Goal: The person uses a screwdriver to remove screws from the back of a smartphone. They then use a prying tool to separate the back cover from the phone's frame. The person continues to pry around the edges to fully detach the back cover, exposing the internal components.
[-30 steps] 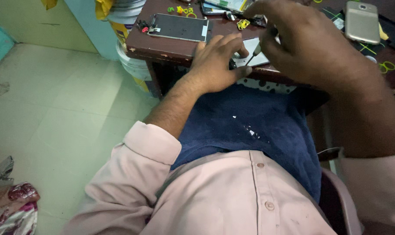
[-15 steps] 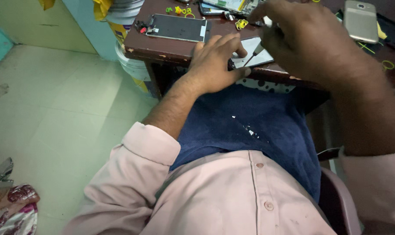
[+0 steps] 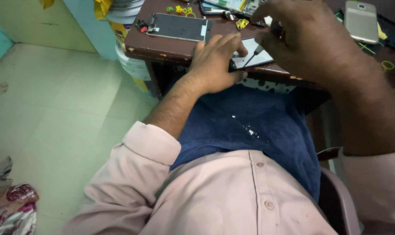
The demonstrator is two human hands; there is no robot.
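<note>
Steadiness matters: left hand [image 3: 215, 61] lies flat, pinning the panel [image 3: 254, 52]; right hand [image 3: 306, 37] pinches the screwdriver [image 3: 253, 55] upright.

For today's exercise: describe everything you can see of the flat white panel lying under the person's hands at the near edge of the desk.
The white panel is a thin, flat, glossy sheet, like a phone screen part, lying flat at the near edge of the brown desk. Only a small patch shows. The left hand rests on its left side, fingers pressing it down. The right hand covers its far side and holds a thin dark tool whose tip meets its surface. Its full outline is hidden.
</note>
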